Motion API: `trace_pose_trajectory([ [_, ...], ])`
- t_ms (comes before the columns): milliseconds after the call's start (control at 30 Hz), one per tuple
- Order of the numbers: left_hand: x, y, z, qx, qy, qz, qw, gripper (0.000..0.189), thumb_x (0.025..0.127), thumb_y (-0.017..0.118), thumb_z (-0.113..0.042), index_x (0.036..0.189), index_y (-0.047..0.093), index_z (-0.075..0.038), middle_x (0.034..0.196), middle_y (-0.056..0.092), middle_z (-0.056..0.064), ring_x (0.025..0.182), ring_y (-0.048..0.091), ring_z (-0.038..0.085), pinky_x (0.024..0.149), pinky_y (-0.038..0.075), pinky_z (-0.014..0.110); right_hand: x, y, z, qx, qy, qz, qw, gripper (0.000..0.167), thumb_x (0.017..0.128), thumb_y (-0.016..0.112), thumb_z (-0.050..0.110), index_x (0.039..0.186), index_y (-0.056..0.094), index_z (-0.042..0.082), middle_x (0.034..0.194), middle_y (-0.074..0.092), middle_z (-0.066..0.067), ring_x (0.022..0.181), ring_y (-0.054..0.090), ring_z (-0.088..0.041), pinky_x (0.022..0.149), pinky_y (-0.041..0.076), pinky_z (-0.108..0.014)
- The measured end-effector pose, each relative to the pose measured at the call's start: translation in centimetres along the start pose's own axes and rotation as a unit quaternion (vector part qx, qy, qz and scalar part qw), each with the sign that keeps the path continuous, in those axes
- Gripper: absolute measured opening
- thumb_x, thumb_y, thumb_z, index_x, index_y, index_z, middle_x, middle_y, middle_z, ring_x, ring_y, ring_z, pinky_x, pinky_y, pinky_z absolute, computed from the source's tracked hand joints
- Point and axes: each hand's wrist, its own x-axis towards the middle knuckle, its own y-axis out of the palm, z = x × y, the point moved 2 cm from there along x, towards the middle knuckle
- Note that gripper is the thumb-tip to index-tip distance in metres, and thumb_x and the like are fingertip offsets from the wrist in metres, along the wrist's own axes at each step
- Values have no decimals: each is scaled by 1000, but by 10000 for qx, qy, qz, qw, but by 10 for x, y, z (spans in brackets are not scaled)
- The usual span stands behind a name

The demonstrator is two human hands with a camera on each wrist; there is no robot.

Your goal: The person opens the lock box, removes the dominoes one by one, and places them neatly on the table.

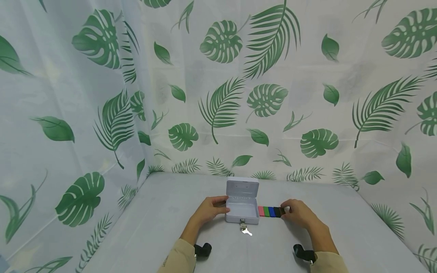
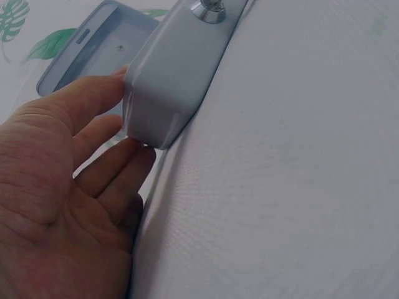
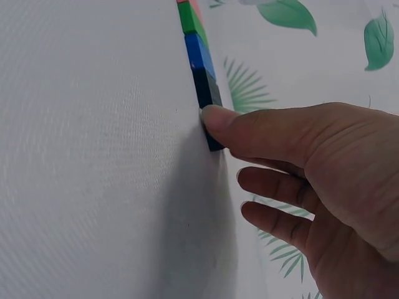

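Observation:
A small pale metal cash box (image 1: 242, 219) stands with its lid (image 1: 242, 188) raised and its inside bare. From the lock on its front hangs a key (image 1: 246, 231). My left hand (image 1: 209, 209) touches the box's left side, thumb and fingertips against the wall, as the left wrist view also shows. To the right of the box runs a row of flat coloured blocks: pink (image 1: 261, 211), green (image 1: 266, 211), blue (image 1: 271, 212) and black (image 1: 277, 212). At its outer end, my right hand (image 1: 300, 213) pinches a dark block (image 3: 213, 140) between thumb and index finger.
A white cloth covers the table (image 1: 259, 250). Behind and to the left hang white curtains (image 1: 290, 102) printed with green leaves. Black wrist cameras sit on both wrists below the tan sleeves (image 1: 179, 258).

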Motion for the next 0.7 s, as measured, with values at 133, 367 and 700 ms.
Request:
trace_pose_trajectory([
  [133, 0, 0, -1, 39, -30, -32, 10000, 55, 90, 83, -25, 140, 66, -9, 143, 67, 8, 137, 60, 29, 118, 43, 52, 0, -3, 0, 33, -2, -30, 10000, 40, 87, 81, 10, 125, 71, 3, 119, 71, -14, 98, 63, -26, 89, 58, -53],
  [367, -2, -4, -3, 6, 94, -162, 9998, 51, 93, 81, -27, 138, 67, -8, 141, 67, 11, 135, 61, 32, 116, 45, 54, 0, -6, 13, -49, -449, -282, 9986, 38, 94, 75, 17, 129, 69, 1, 122, 71, -16, 98, 63, -26, 82, 59, -46],
  [700, 2, -15, -9, 1278, 369, -1347, 9819, 62, 96, 75, -41, 148, 59, -10, 159, 50, 13, 151, 41, 38, 125, 30, 60, 4, 3, 33, -718, -959, -1390, 9830, 68, 97, 72, 42, 149, 53, 2, 160, 42, -28, 142, 41, -53, 112, 38, -74],
])
